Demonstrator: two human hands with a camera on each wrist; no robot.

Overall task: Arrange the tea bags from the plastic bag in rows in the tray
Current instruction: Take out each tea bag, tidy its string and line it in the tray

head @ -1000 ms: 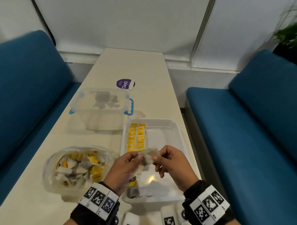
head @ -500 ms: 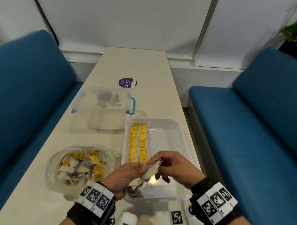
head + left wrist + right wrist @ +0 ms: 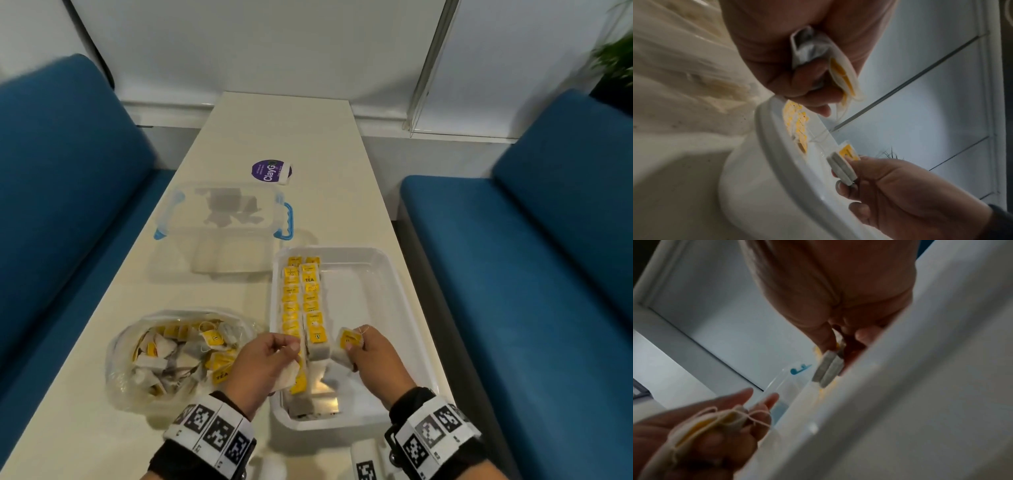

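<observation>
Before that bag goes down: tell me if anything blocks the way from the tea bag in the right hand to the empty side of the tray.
Nothing visible does. The right hand pinches a tea bag just right of the two filled rows, directly above the bare tray floor.

A long cream table (image 3: 284, 137) runs between two blue sofas (image 3: 548, 274) toward white walls (image 3: 260, 41).

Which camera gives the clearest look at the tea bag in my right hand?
The left wrist view: the tea bag shows its folded edge and yellow tag, pinched by the right hand. The head view shows it small, mostly its yellow tag. The right wrist view shows it blurred and partly hidden by fingers.
</observation>
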